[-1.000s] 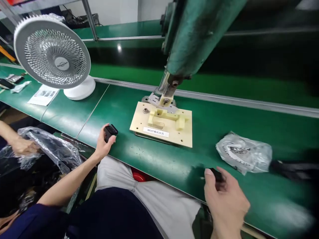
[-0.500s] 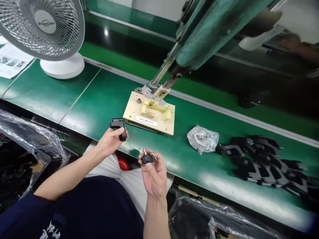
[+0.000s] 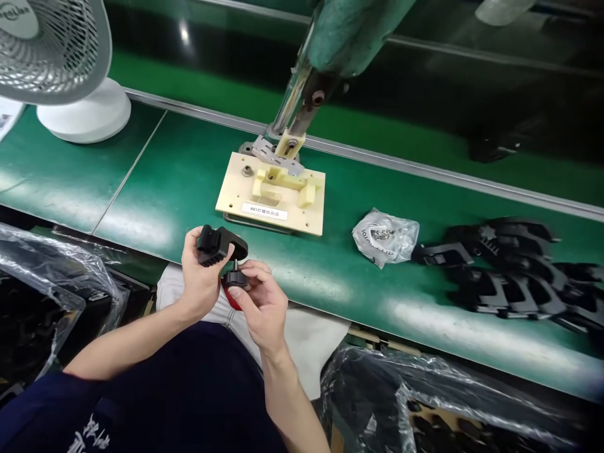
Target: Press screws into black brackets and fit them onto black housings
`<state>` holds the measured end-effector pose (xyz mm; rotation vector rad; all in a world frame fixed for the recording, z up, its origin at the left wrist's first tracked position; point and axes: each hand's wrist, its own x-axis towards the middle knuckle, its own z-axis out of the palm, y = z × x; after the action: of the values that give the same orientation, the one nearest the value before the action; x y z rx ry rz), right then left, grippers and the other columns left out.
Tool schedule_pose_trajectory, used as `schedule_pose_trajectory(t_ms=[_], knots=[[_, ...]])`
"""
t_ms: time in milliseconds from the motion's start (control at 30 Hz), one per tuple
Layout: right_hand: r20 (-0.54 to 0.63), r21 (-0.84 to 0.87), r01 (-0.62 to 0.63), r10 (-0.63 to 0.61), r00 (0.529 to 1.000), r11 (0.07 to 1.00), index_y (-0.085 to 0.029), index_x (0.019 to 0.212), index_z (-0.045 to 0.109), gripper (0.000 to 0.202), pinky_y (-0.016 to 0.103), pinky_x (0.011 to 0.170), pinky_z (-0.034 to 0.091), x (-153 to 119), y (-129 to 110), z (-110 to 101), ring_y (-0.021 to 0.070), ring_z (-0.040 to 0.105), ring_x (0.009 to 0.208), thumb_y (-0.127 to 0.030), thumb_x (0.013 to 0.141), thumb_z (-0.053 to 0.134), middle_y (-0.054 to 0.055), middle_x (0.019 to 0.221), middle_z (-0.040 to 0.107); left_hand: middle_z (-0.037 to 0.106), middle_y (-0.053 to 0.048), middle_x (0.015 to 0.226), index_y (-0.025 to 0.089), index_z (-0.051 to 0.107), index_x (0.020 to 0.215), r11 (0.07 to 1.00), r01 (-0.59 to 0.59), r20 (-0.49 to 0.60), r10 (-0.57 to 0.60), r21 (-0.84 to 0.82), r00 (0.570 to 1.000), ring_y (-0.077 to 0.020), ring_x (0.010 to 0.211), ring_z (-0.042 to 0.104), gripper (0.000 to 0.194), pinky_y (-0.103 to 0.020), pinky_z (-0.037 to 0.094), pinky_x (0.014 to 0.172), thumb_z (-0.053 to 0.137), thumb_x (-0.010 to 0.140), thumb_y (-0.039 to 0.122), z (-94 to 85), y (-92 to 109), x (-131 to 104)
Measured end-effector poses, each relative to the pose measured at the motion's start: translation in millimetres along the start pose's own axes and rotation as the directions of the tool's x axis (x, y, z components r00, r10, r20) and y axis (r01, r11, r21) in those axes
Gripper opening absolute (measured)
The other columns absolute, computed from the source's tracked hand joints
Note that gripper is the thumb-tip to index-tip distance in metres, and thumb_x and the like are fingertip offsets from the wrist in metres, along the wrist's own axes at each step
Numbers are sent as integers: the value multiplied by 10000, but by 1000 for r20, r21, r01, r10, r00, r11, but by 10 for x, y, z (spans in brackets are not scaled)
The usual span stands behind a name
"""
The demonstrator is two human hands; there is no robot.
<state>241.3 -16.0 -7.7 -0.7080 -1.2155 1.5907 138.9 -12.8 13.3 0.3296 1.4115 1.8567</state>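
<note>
My left hand (image 3: 202,283) grips a black plastic clamp body (image 3: 219,245), a C-shaped piece with a ribbed side, held over the bench's front edge. Just below it, my right hand (image 3: 264,302) pinches a black knob screw (image 3: 234,277) between thumb and fingers. The knob's metal shaft points up at the underside of the clamp's arm; whether its tip is inside a hole I cannot tell. Behind both hands sits a cream fixture plate (image 3: 224,198) with raised yellow blocks and a white label.
A green press arm (image 3: 353,38) hangs over the fixture. To the right lie a clear plastic bag (image 3: 384,238) of small metal parts and a pile of black-and-grey parts (image 3: 509,277). A fan (image 3: 56,56) stands left; plastic-lined bins flank my lap.
My hands have come together. The left has turned the clamp body over, and the right has moved left, bringing the knob screw under it. The whole view has shifted slightly.
</note>
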Motion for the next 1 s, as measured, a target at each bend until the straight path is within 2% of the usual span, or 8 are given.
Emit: schedule_pose_trajectory(t_ms=[133,300,433,567,633,767,900,1000], knots=[[-54,-51,41,-44,998,998,-252,962,651,234,239,710,513,-20,-46,-16,121,571,838,-143,760,697,34,992,542,621,0,880,227,489,908,999,-45,117,43,17,992,-166,835,637,457,-288,501,793,827,607,293,4,8,-67],[-128,-103,66,-79,989,993,-234,881,654,163,239,637,464,-50,-59,-95,112,533,732,-154,749,704,19,891,561,655,-30,873,250,572,1000,994,70,198,-53,-79,979,-231,918,641,422,-329,497,806,779,635,287,-2,51,-142],[-180,-179,76,-108,978,981,-202,752,611,66,250,634,447,-76,-23,-80,123,536,724,-197,794,662,18,804,564,641,-19,861,268,572,990,994,-12,210,35,-107,977,-222,904,633,376,-365,485,859,758,663,257,-3,10,-176],[-307,-240,53,-128,943,969,-218,937,613,148,268,688,490,-88,45,28,135,566,787,-255,805,667,49,952,584,630,-18,916,291,554,1031,982,-48,250,93,-181,964,-216,877,635,388,-390,504,847,746,694,268,5,-51,-244],[-336,-149,15,-65,939,989,-233,1121,575,339,307,825,514,-87,62,77,164,597,937,-318,809,675,79,1120,581,635,-31,957,299,536,1073,984,-24,272,72,-178,960,-238,916,644,420,-402,508,851,743,707,297,-11,-86,-287],[-173,182,-187,218,960,965,-228,1193,564,473,411,1044,434,-111,28,131,235,557,1167,-479,804,661,89,1229,600,635,-64,1070,287,495,1154,993,-85,286,106,-86,952,-273,1069,616,502,-422,469,960,738,718,336,-55,-145,-369],[-132,431,-335,426,895,838,-245,1171,591,525,439,986,490,-91,-31,40,253,593,1122,-570,765,659,78,1257,602,578,-119,1217,259,431,1285,983,-166,386,126,72,914,-267,1127,584,601,-408,465,984,704,750,239,-44,-174,-401],[-198,462,-336,465,863,821,-243,1106,625,510,441,950,515,118,-111,-200,236,591,1123,-636,781,597,75,1232,614,534,-123,1260,228,511,1244,951,-240,438,134,196,889,-266,1208,519,494,-418,405,1060,660,775,183,-67,-206,-354]])
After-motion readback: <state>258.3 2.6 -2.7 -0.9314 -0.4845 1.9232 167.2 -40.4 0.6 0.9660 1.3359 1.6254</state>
